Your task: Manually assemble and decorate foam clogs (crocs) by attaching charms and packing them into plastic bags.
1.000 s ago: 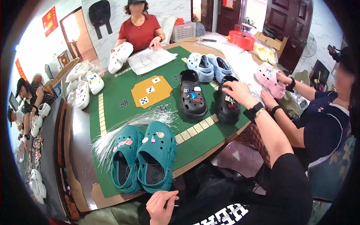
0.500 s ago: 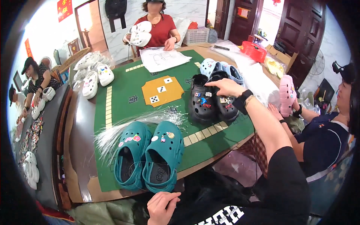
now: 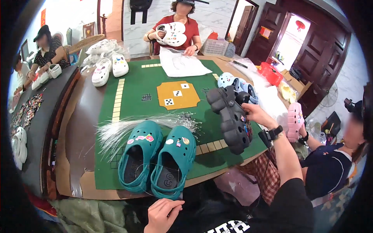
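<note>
My right hand [image 3: 258, 115] grips a pair of black clogs [image 3: 229, 120] with decorative charms, lifted and tipped so the thick soles face left. My left hand [image 3: 164, 214] is at the table's near edge, just below the teal clogs [image 3: 175, 155]. Its fingers are curled with thumb and forefinger close together, and nothing shows in them. Colourful charms dot the teal pair, and a thin clear strand loops across their heels. Behind them lies a fanned bundle of clear plastic ties [image 3: 124, 130].
Light blue clogs [image 3: 227, 80] stand behind the black pair. White clogs [image 3: 101, 73] sit at the far left. Across the green mat [image 3: 136, 93] a person in red [image 3: 190, 27] holds white clogs [image 3: 171, 34] over a white bag [image 3: 182, 66]. At right another person holds a pink clog [image 3: 295, 120].
My right hand has closed on the black clogs and raised them off the mat, turning their soles leftward. My left hand keeps its curled pose. The view has shifted slightly.
</note>
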A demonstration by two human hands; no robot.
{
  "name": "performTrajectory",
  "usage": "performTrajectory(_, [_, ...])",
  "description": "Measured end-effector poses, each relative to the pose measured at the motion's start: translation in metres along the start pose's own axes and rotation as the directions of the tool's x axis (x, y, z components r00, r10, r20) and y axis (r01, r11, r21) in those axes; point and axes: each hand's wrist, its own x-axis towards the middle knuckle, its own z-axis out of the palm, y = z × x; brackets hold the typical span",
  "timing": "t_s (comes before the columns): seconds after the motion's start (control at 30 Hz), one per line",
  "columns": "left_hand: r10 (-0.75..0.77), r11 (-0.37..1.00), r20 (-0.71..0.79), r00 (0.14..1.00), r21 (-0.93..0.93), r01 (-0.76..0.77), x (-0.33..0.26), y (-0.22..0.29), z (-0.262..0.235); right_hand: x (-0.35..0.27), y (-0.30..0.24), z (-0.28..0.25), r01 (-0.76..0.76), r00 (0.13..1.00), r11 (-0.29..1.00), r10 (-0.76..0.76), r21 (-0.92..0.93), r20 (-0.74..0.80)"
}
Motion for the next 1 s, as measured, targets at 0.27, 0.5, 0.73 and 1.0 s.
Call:
performTrajectory(0.27, [0.022, 0.998, 0.072, 0.997, -0.058, -0.018, 0.004, 0.002, 0.012, -0.052, -0.015, 0.0, -0.364, 0.93, 0.928, 0.358, 0.08, 0.079])
performTrajectory(0.5, [-0.062, 0.997, 0.135, 0.989, -0.039, 0.068, -0.008, 0.015, 0.009, -0.043, 0.0, -0.005, 0.021, 0.911, 0.989, 0.042, -0.147, 0.41])
performTrajectory(0.73, [-0.075, 0.997, 0.111, 0.991, 0.005, 0.075, -0.017, 0.032, 0.01, -0.045, 0.017, -0.013, -0.04, 0.875, 0.976, 0.138, -0.214, 0.464])
performTrajectory(1.0, [-0.213, 0.975, 0.182, 0.96, -0.024, 0.221, -0.029, 0.052, 0.021, -0.09, 0.045, 0.03, 0.38, 0.889, 0.694, -0.458, -0.611, 0.033])
